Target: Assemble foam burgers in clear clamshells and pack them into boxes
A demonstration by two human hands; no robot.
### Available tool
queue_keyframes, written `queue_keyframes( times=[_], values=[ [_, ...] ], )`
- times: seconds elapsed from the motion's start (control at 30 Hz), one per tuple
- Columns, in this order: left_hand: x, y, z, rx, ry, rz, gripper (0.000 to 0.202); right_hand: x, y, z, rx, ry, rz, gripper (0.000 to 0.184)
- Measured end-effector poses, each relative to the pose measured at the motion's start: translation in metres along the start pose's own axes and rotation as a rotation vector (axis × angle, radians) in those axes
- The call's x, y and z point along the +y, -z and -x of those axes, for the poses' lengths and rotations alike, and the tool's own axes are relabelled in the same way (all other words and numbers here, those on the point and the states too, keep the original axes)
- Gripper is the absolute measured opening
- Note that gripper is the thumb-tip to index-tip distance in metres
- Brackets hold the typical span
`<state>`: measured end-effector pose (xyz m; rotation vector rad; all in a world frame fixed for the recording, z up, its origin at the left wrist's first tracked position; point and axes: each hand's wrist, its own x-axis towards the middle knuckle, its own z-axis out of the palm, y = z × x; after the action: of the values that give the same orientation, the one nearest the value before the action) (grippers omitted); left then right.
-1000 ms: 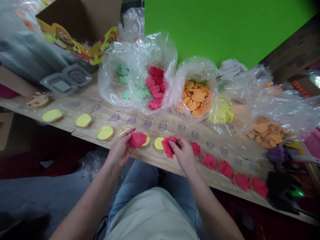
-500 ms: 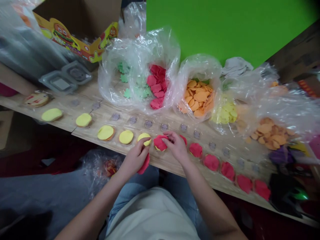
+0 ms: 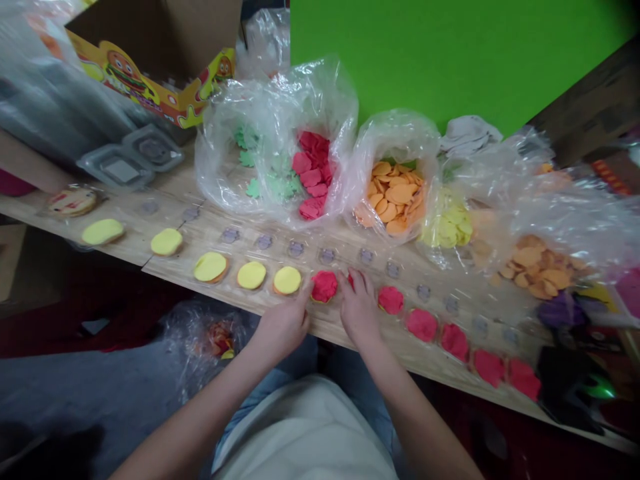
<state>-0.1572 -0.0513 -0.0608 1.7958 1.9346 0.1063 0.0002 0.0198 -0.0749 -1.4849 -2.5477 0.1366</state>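
Observation:
My left hand (image 3: 283,327) lies at the board's front edge, fingertips just short of a yellow foam disc (image 3: 287,280) and a red foam disc (image 3: 325,286), and it holds nothing. My right hand (image 3: 359,310) has its fingers on a red foam piece (image 3: 351,280), which they mostly hide. Further left along the row sit more yellow discs, one of them a yellow disc on a tan base (image 3: 210,267). To the right runs a line of red foam discs (image 3: 421,325).
Clear bags hold green and red foam pieces (image 3: 280,153), orange discs (image 3: 395,200) and yellow pieces (image 3: 447,223). Behind them stand a printed burger-pattern cardboard box (image 3: 150,80) and clear plastic trays (image 3: 130,157). A crumpled plastic bag (image 3: 205,343) lies below the wooden board (image 3: 430,353).
The red piece held in my left hand earlier is gone from it, and a red disc now sits flat in the row. Both hands have dropped lower, towards the board's front edge.

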Motion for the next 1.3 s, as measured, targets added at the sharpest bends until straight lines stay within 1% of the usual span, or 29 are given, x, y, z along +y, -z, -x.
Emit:
queue_keyframes(
  times=[0.1, 0.23, 0.3, 0.4, 0.53, 0.6, 0.63, 0.7, 0.73, 0.8, 0.83, 0.87, 0.9, 0.93, 0.97, 1.0, 1.03, 1.07, 1.1, 1.17, 1.23, 1.3],
  values=[
    [0.002, 0.002, -0.003, -0.01, 0.01, -0.054, 0.06, -0.004, 0.0, 0.01, -0.06, 0.031, 0.105, 0.052],
    [0.01, 0.01, -0.008, 0.057, -0.001, -0.033, 0.061, -0.011, 0.001, 0.013, -0.086, 0.04, 0.157, 0.048],
    [0.014, 0.013, -0.012, 0.07, -0.023, -0.063, 0.061, -0.012, 0.002, 0.014, -0.096, 0.048, 0.173, 0.049],
    [0.019, 0.013, -0.019, 0.038, -0.052, -0.165, 0.055, -0.012, 0.002, 0.015, -0.093, 0.047, 0.195, 0.052],
    [0.025, 0.008, -0.019, 0.018, -0.024, -0.283, 0.055, -0.011, 0.003, 0.016, -0.084, 0.069, 0.193, 0.05],
    [0.024, 0.008, -0.018, 0.012, -0.019, -0.278, 0.055, -0.01, 0.003, 0.014, -0.083, 0.085, 0.176, 0.046],
    [0.022, 0.01, -0.018, 0.005, -0.027, -0.242, 0.054, -0.009, 0.003, 0.013, -0.08, 0.087, 0.159, 0.044],
    [0.014, 0.017, -0.017, 0.015, -0.047, -0.068, 0.05, -0.006, 0.003, 0.01, -0.047, 0.057, 0.105, 0.042],
    [0.008, 0.021, -0.016, 0.052, -0.05, 0.077, 0.046, -0.004, 0.004, 0.009, -0.007, 0.031, 0.057, 0.04],
    [-0.004, 0.03, -0.013, 0.155, -0.012, 0.464, 0.04, -0.006, 0.006, 0.008, 0.106, -0.013, -0.104, 0.035],
    [-0.01, 0.034, -0.011, 0.174, 0.031, 0.68, 0.04, -0.009, 0.008, 0.007, 0.155, -0.029, -0.227, 0.032],
    [-0.015, 0.036, -0.008, 0.155, 0.076, 0.892, 0.04, -0.014, 0.01, 0.006, 0.178, -0.043, -0.38, 0.03],
    [-0.018, 0.038, -0.005, 0.104, 0.118, 1.085, 0.041, -0.02, 0.011, 0.004, 0.154, -0.056, -0.558, 0.03],
    [-0.021, 0.039, -0.002, 0.043, 0.15, 1.248, 0.043, -0.028, 0.012, 0.001, 0.08, -0.074, -0.74, 0.031],
    [-0.023, 0.039, 0.001, 0.0, 0.172, 1.372, 0.045, -0.035, 0.011, -0.003, -0.027, -0.097, -0.906, 0.033],
    [-0.025, 0.038, 0.003, -0.006, 0.189, 1.453, 0.047, -0.043, 0.009, -0.007, -0.132, -0.124, -1.034, 0.033],
    [-0.028, 0.037, 0.004, 0.022, 0.202, 1.49, 0.049, -0.05, 0.006, -0.012, -0.208, -0.149, -1.114, 0.032],
    [-0.031, 0.035, 0.004, 0.079, 0.213, 1.49, 0.048, -0.055, 0.002, -0.017, -0.24, -0.167, -1.146, 0.029],
    [-0.035, 0.034, 0.004, 0.136, 0.22, 1.464, 0.047, -0.059, -0.002, -0.023, -0.227, -0.181, -1.139, 0.025],
    [-0.047, 0.03, 0.003, 0.231, 0.231, 1.355, 0.045, -0.065, -0.01, -0.035, -0.158, -0.182, -1.084, 0.022],
    [-0.06, 0.027, 0.003, 0.329, 0.241, 1.181, 0.039, -0.069, -0.016, -0.046, -0.169, -0.141, -1.035, 0.022],
    [-0.071, 0.023, 0.005, 0.447, 0.223, 0.924, 0.031, -0.072, -0.018, -0.054, -0.242, -0.075, -0.943, 0.022]
  ],
)
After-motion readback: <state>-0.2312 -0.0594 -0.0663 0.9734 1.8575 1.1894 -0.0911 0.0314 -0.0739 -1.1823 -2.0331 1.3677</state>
